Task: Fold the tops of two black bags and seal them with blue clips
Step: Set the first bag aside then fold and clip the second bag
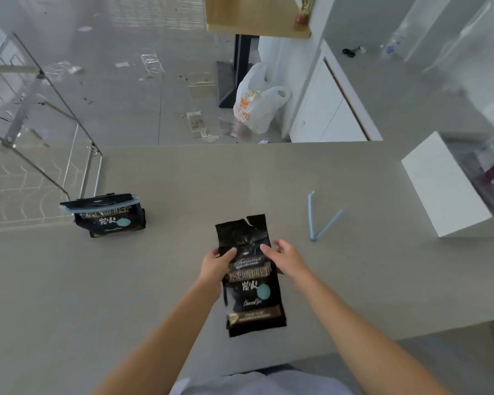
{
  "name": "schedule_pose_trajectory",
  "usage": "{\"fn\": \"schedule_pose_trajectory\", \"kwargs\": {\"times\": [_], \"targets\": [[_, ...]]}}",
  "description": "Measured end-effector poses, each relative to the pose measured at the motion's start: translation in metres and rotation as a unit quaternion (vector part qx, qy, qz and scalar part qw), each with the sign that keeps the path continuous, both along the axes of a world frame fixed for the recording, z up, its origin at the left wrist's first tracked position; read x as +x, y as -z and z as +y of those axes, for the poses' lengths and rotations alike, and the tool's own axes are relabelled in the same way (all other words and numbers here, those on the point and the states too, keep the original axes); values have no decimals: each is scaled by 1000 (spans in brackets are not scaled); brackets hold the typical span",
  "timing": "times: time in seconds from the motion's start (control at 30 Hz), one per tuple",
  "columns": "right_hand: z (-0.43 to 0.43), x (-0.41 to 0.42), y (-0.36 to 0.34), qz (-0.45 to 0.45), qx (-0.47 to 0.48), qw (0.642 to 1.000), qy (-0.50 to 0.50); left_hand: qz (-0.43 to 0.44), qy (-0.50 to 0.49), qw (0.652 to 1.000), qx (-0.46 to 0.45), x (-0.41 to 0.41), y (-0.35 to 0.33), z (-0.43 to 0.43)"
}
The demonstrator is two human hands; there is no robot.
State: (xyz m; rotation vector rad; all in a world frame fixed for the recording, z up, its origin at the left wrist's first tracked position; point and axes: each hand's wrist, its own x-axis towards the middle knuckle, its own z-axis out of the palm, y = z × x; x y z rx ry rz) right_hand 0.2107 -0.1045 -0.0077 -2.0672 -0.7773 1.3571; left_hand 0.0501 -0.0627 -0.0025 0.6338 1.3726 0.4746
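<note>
A black bag (251,289) with pale lettering lies flat on the grey counter in front of me, its torn top unfolded and pointing away. My left hand (216,265) grips the bag's left edge just below the top. My right hand (287,256) touches its right edge with fingers spread. A second black bag (110,220) stands at the left, its top folded down under a blue clip (97,208). Another blue clip (320,220) lies open in a V shape to the right of the bag.
A white box (442,183) stands at the counter's right edge. A wire rack (40,155) sits at the far left. Beyond the counter's far edge (240,145) is a floor with scraps and a white plastic bag (257,101).
</note>
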Motion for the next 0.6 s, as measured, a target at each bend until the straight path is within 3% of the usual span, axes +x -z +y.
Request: {"fn": "schedule_pose_trajectory", "kwargs": {"times": [0.13, 0.27, 0.37, 0.47, 0.6], "targets": [[-3, 10, -13, 62, 84, 994, -28, -16, -34, 996, 83, 5, -19, 5], [6, 25, -33, -50, 160, 982, -93, -32, -36, 987, 151, 5, -39, 8], [10, 29, -43, -31, 202, 973, -104, -42, -34, 978, 201, 5, -45, 6], [15, 29, -45, -86, 211, 968, -102, 16, 2, 966, 258, 18, -48, -1], [18, 22, -49, -130, 312, 936, -97, 71, -49, 941, 326, 18, -50, 6]]}}
